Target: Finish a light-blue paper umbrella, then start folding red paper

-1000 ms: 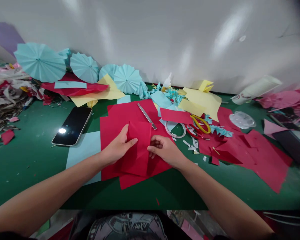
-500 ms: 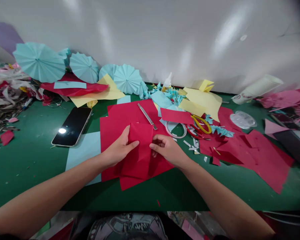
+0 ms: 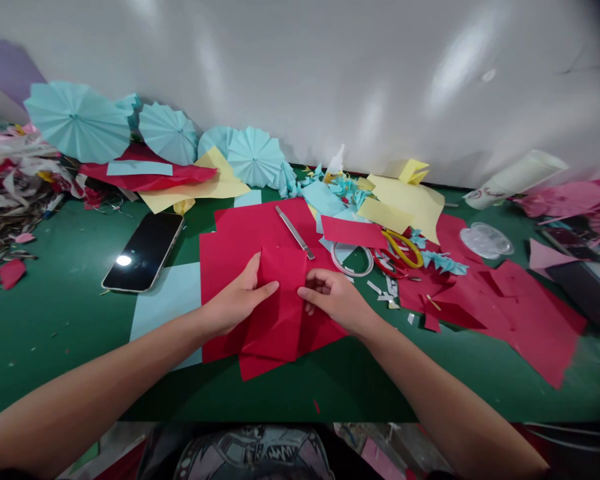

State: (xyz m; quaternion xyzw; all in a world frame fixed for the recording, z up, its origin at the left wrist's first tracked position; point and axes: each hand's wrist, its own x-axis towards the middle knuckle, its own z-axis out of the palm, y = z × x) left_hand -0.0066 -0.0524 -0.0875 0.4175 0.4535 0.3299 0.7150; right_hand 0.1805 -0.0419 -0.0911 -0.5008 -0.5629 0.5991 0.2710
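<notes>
A folded red sheet of paper (image 3: 279,313) is held up between both hands, above larger red sheets (image 3: 220,267) lying on the green table. My left hand (image 3: 237,297) grips its left edge, thumb on the front and the other fingers hidden behind. On the right edge, my right hand (image 3: 333,297) pinches the paper between thumb and curled fingers. Just beyond the folded sheet lies a metal utility knife or tweezers-like tool (image 3: 295,232); its exact kind is hard to make out.
A phone (image 3: 144,252) lies at left on the table, near a light blue sheet (image 3: 167,300). Pleated blue paper fans (image 3: 254,159) lean against the wall. Yellow-handled scissors (image 3: 404,250), a tape roll (image 3: 353,272), red scraps (image 3: 520,307) and a glue bottle (image 3: 336,162) are to the right.
Almost nothing differs. The lower part of the folded red sheet has shifted and bent slightly, while both hands keep their hold in nearly the same place.
</notes>
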